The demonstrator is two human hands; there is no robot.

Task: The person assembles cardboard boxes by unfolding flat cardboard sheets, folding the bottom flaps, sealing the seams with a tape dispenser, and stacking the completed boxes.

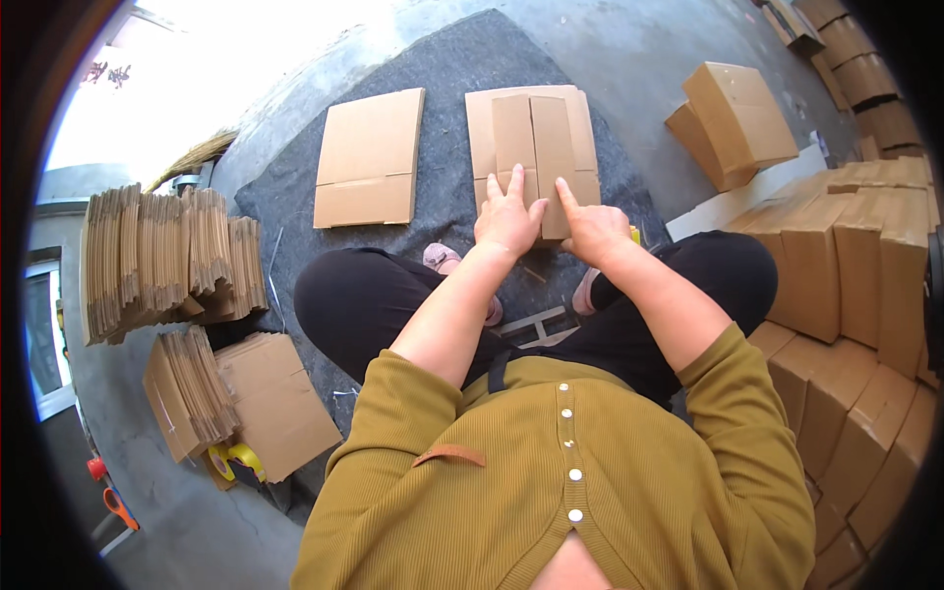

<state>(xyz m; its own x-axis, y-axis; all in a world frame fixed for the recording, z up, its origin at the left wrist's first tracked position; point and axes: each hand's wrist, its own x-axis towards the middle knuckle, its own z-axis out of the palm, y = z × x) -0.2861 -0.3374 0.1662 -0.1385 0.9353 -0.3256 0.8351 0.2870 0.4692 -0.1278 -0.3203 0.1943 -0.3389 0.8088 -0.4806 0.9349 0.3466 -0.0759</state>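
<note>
A small brown cardboard box (560, 133) with two flaps meeting at a middle seam lies in front of me on a larger flattened carton (482, 113). My left hand (508, 216) rests on its near end, fingers spread over the left flap. On the right flap, my right hand (596, 234) touches down with its index finger stretched out. The other right fingers are curled under, and what they hold, if anything, is hidden. A yellow piece (635, 235) shows just past that hand's outer edge; its kind is not clear.
Another flattened carton (366, 157) lies left on the dark mat (462, 49). Bundled flat cartons (162, 251) stand at the left, with a yellow tape dispenser (236, 460) below. Boxes (821, 246) are stacked along the right. A tilted box (742, 123) sits at the far right.
</note>
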